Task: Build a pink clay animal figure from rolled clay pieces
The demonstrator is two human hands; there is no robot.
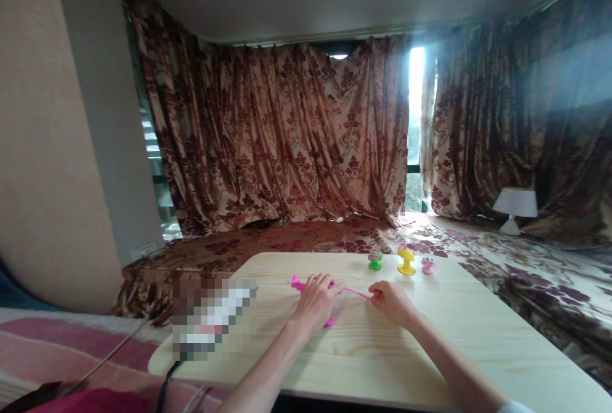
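Observation:
My left hand (315, 301) is closed over a bright pink toy (297, 283), whose end pokes out to the left of the fingers. Most of it is hidden under the hand, so its full shape cannot be made out. A round pink part (329, 322) shows below the palm, near the tabletop. From the left hand a thin pink strand (357, 292) runs taut to the right. My right hand (389, 301) pinches the far end of that strand between thumb and fingers, just above the table (363, 368).
Toward the table's back right edge stand a green toy with a pink-dotted top (375, 260), a yellow toy (406, 261) and a small pink toy (428, 265). A pixelated object (217, 318) with a black cable lies at left. A white lamp (516, 204) stands beyond, before patterned curtains (296, 132).

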